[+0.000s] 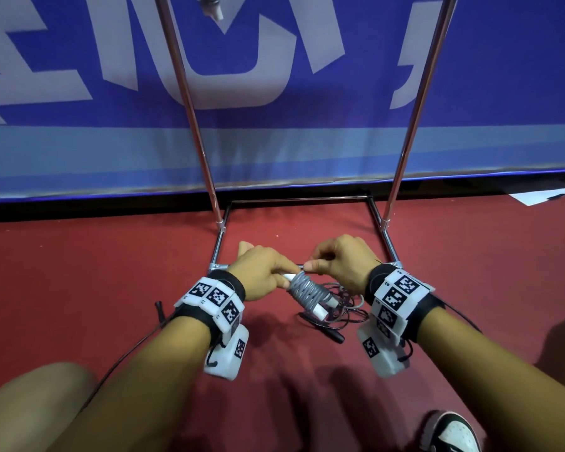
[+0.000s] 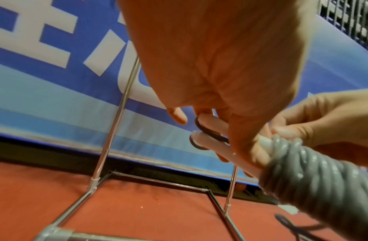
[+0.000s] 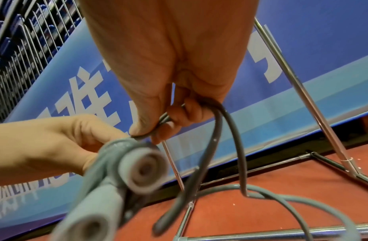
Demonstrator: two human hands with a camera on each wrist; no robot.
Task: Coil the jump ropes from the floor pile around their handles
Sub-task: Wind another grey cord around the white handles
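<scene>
Chrome tubing forms a metal rack [image 1: 385, 190]: two slanted uprights rise from a rectangular base frame resting on the red floor covering [image 1: 95, 256]. A blue banner with pale lettering [image 1: 274, 109] stands directly behind the rack. The near crossbar of the base lies just beyond both hands. A tangle of thin dark ropes with a black handle [image 1: 335, 313] lies on the floor beneath the right wrist. A black-and-white shoe [image 1: 454, 433] shows at the lower right edge.

The grey jump rope coiled around two pale cylindrical handles [image 1: 307, 293] is held above the floor, between the hands, tilted with its near end lower. The left hand [image 1: 265, 272] grips the far end of the paired handles, fingers curled round them. The right hand [image 1: 340, 259] pinches the loose grey rope end [image 3: 220, 130] between thumb and curled fingers, right at the top of the coil; a loop of it hangs below the hand.

Open floor extends to the left and right of the rack base.
</scene>
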